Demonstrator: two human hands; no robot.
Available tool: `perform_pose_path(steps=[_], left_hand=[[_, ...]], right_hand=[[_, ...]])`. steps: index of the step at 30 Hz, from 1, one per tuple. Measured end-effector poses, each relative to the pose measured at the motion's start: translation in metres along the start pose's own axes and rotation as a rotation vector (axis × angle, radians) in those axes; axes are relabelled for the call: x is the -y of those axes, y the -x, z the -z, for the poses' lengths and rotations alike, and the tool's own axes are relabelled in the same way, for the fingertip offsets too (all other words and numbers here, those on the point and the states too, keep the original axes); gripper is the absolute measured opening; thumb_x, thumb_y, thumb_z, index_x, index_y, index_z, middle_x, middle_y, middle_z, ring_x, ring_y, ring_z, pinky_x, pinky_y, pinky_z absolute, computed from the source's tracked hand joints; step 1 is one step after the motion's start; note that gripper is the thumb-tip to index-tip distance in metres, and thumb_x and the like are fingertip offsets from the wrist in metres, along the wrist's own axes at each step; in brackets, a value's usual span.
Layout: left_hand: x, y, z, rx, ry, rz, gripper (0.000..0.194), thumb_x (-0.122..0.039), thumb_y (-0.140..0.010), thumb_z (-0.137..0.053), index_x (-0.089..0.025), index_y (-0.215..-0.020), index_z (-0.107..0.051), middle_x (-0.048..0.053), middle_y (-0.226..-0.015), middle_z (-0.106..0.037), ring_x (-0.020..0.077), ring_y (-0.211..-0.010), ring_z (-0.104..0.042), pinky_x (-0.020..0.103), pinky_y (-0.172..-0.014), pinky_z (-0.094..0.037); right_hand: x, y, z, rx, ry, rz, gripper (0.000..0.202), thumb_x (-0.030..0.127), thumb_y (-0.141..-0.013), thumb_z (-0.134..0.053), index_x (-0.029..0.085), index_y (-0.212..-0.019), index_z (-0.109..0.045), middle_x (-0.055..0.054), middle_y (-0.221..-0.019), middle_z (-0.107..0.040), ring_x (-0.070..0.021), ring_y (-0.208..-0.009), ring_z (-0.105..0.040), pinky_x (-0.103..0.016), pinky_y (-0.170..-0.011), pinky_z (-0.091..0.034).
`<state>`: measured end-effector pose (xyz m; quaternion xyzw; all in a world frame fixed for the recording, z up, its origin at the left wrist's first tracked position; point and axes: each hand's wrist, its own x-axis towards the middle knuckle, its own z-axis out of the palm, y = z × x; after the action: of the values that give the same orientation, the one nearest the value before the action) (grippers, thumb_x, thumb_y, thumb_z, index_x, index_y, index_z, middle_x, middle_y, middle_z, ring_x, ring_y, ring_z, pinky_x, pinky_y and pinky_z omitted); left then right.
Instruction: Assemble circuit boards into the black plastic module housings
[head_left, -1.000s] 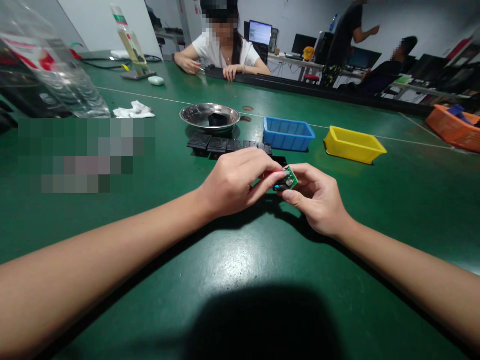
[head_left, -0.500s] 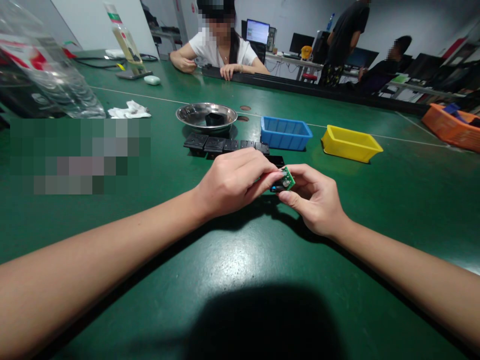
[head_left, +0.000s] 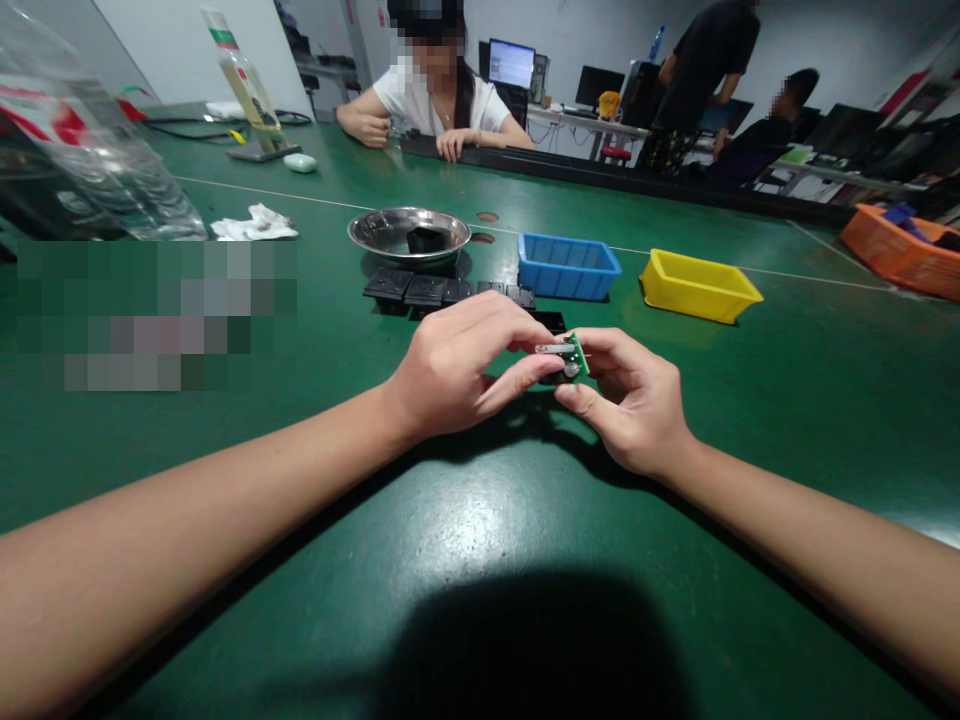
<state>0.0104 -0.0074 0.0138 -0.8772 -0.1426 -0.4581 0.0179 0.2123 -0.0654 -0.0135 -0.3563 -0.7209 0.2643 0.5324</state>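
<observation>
A small green circuit board (head_left: 578,356) is held up on edge between my two hands, above the green table. My right hand (head_left: 639,400) pinches its lower and outer edges between thumb and fingers. From the other side my left hand (head_left: 469,362) has its thumb and fingers closed about the components standing off the board. A pale, narrow component (head_left: 553,349) shows between the left fingertips, with a round silvery part below it. Thin pins stick out toward my right palm. Part of the board is hidden by the fingers. Behind my left hand stands a row of black plastic housings (head_left: 425,290).
Beyond the housings are a steel dish (head_left: 367,237) with a black part in it, a blue bin (head_left: 568,273) and a yellow bin (head_left: 701,293). An orange basket (head_left: 892,258) stands far right, a large plastic bottle (head_left: 97,150) at left. Another person (head_left: 442,105) sits opposite.
My left fingers have spread slightly and shifted on the board, uncovering the pale component. The blue-tipped dark part seen below the board before is now mostly hidden. The right hand keeps its grip.
</observation>
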Motion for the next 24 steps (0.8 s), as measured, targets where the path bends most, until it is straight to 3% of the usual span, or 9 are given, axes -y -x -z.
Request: perform_pose_path(steps=[15,24], left_hand=[[-0.0021,0.0038,-0.0017,-0.049,0.03,0.017,0.013,-0.027,-0.096,-0.062,-0.02,-0.094,-0.072,0.007,-0.085,-0.076,0.0169,-0.079,-0.072,0.03,-0.073,-0.057],[-0.0027,0.0042,-0.0009,-0.021,0.047,0.063,0.017,-0.03,-0.097,-0.061,-0.021,-0.088,-0.072,0.006,-0.08,-0.074,0.0169,-0.076,-0.071,0.03,-0.07,-0.057]], right_hand=[[-0.0014,-0.0003,0.0005,-0.033,0.04,0.069,0.035,0.026,-0.089,-0.074,0.024,-0.123,-0.067,-0.008,-0.124,-0.072,-0.0241,-0.113,-0.07,-0.039,-0.095,-0.061],[-0.0032,0.0007,0.001,-0.03,0.099,0.068,0.036,0.028,-0.088,-0.074,0.024,-0.123,-0.069,-0.008,-0.124,-0.073,-0.0248,-0.112,-0.071,-0.041,-0.098,-0.06]])
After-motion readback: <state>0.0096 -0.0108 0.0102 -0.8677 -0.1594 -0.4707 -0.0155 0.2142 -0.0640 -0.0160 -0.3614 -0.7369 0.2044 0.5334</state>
